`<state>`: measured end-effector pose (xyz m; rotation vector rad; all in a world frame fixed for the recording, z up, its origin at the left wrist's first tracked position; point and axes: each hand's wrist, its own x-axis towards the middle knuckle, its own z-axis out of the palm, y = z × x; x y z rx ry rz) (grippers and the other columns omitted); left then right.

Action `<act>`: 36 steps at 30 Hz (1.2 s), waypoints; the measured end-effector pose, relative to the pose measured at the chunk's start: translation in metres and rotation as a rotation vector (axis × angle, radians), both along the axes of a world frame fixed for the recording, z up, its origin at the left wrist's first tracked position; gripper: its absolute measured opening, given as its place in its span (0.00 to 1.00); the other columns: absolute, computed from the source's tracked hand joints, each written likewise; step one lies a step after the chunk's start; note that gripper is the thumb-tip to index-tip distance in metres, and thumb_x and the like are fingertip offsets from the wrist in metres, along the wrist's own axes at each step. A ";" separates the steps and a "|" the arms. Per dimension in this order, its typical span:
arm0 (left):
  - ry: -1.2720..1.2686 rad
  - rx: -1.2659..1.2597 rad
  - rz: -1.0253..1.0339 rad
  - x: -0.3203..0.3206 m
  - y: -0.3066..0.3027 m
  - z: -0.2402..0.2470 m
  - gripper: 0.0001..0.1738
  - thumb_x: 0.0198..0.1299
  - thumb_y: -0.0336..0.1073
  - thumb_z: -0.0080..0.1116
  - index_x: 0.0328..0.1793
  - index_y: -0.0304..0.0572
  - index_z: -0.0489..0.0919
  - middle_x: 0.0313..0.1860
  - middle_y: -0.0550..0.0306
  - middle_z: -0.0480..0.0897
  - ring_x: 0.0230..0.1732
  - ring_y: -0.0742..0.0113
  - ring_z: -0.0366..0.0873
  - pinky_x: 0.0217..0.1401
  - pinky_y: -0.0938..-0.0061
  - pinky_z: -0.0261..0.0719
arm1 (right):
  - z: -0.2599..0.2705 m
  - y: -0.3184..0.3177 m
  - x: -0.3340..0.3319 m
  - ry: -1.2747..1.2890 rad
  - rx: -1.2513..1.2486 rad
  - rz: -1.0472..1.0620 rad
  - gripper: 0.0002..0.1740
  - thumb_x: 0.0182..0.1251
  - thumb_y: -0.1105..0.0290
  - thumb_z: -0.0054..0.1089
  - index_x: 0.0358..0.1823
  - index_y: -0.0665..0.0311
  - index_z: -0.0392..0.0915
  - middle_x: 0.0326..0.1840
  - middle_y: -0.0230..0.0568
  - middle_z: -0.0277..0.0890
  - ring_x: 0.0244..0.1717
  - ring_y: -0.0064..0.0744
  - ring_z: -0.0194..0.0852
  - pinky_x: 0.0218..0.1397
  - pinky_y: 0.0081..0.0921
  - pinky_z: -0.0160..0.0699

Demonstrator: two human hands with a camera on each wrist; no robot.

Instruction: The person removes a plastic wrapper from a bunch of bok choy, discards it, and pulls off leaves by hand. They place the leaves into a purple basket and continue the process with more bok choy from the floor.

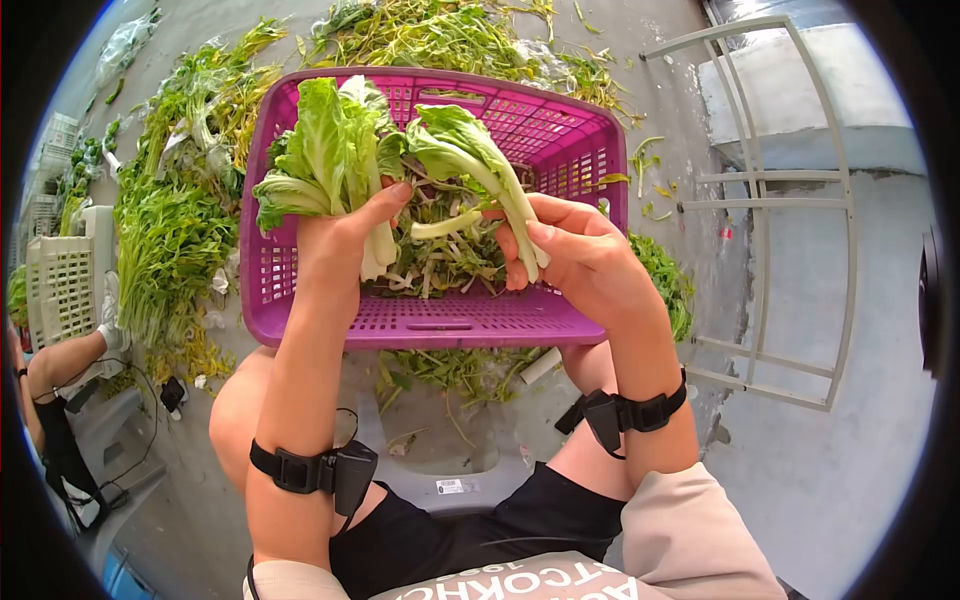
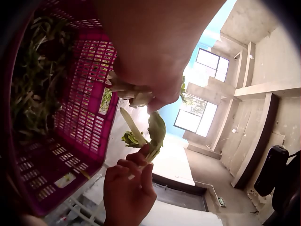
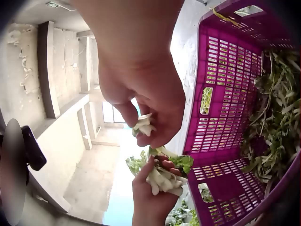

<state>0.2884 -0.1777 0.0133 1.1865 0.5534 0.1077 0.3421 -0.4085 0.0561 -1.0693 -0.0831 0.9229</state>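
Above a magenta slotted plastic basket (image 1: 440, 325), 2 hands held up side by side. In the left hand (image 1: 335, 245), fingers curled tight round the white stems, a thick bunch of pale-green leafy greens (image 1: 320, 150), leaves upward. In the right hand (image 1: 585, 260), pinched between thumb and fingers, 1 leafy stalk with a white stem (image 1: 470, 150) (tilted toward the bunch, just beside it). Down in the basket, loose green trimmings (image 1: 450, 260); on the grey floor (image 1: 830, 450) around it, heaps of cut greens (image 1: 170, 240).
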 end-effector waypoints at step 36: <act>0.086 -0.534 -0.151 -0.008 -0.014 -0.008 0.22 0.60 0.37 0.64 0.59 0.35 0.76 0.34 0.57 0.82 0.35 0.68 0.83 0.38 0.72 0.79 | -0.026 0.011 -0.005 0.187 0.060 -0.286 0.20 0.75 0.70 0.55 0.65 0.66 0.72 0.53 0.42 0.79 0.46 0.33 0.82 0.55 0.37 0.84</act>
